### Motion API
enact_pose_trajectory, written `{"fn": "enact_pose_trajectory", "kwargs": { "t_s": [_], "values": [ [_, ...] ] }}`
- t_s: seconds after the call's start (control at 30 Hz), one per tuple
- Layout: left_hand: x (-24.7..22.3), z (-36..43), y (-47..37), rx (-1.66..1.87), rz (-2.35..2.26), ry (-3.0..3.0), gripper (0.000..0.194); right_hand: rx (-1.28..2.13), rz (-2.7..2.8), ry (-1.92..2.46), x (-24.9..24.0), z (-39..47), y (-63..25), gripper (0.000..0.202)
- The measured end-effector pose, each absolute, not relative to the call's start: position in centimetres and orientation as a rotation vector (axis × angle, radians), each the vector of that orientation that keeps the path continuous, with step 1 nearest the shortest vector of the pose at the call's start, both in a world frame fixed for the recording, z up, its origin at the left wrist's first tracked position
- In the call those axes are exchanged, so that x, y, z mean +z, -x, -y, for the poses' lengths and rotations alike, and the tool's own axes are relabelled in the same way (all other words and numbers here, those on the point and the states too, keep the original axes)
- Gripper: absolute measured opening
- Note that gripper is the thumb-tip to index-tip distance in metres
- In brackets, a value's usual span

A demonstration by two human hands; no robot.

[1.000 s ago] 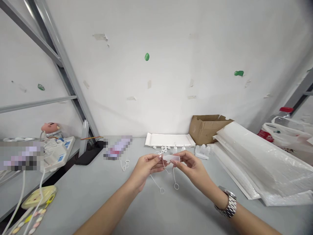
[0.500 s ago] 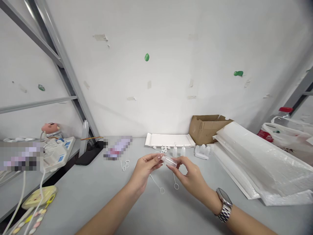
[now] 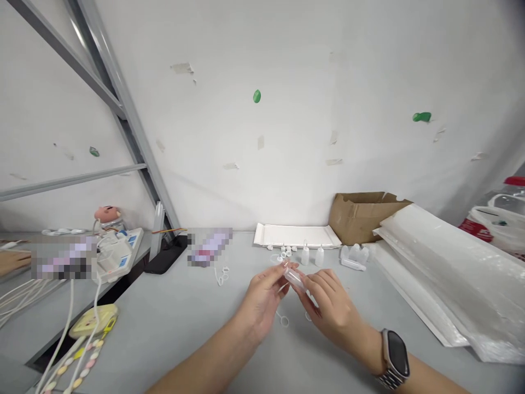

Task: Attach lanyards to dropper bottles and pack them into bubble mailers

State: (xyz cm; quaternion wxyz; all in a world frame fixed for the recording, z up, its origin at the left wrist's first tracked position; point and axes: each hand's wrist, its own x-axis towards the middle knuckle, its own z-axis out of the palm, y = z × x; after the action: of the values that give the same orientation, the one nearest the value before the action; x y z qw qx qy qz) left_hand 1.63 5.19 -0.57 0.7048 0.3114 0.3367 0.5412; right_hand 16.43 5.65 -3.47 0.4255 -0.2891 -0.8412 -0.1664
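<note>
Smooth, glossy plastic bottle

Bottle: translucent, whitish
Caps: white
Desk: grey
Cardboard box: brown
Watch: black screen, silver band
Pixelated object: seemingly lilac and red
Pouch: pale yellow

1. I see a plain white wall filling the upper view, with green patches and scraps of tape stuck on it.
2. To the left I make out a grey metal frame, its posts slanting and a crossbar running off leftward.
3. Below, a grey surface reaches the wall; a second grey table stands left of it, across a dark gap.
4. My light is soft, dimmer toward the right edge.
</note>
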Motion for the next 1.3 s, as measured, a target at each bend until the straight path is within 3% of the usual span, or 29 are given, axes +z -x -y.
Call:
{"fn": "enact_pose_trajectory", "kwargs": {
  "t_s": [0.17, 0.27, 0.37, 0.5, 0.67, 0.77, 0.93, 1.3],
  "values": [
    [-0.9, -4.9, -1.9, 1.234, -0.776, -0.768, 0.023, -0.594, 2.124, 0.699, -3.7, -5.5, -16.1, 0.029],
    [-1.0, -4.8, -2.0, 1.227, -0.762, -0.829, 0.027, -0.545, 2.084, 0.683, -3.9, -5.6, -16.0, 0.032],
    [-1.1, -4.8, -2.0, 1.221, -0.739, -0.880, 0.028, -0.367, 2.007, 0.698, -4.0, -5.4, -15.9, 0.023],
    [-1.3, -5.0, -1.9, 1.228, -0.742, -0.886, 0.027, 0.269, 1.819, 0.922, -3.4, -5.0, -15.6, 0.006],
    [-1.0, -5.2, -1.9, 1.245, -0.742, -0.938, 0.025, 1.363, 1.423, 0.936, -2.0, -5.8, -15.7, 0.027],
    [-0.4, -5.3, -1.7, 1.218, -0.751, -0.991, 0.027, 1.692, 1.263, 0.731, -1.7, -6.6, -15.9, 0.031],
    [0.2, -5.7, -1.1, 1.240, -0.744, -1.024, 0.035, 1.763, 1.219, 0.687, -1.8, -6.6, -15.9, 0.028],
    [-0.3, -5.3, -1.5, 1.220, -0.722, -0.953, 0.025, 1.614, 1.220, 0.777, -1.3, -5.7, -15.4, 0.031]
  ]
}}
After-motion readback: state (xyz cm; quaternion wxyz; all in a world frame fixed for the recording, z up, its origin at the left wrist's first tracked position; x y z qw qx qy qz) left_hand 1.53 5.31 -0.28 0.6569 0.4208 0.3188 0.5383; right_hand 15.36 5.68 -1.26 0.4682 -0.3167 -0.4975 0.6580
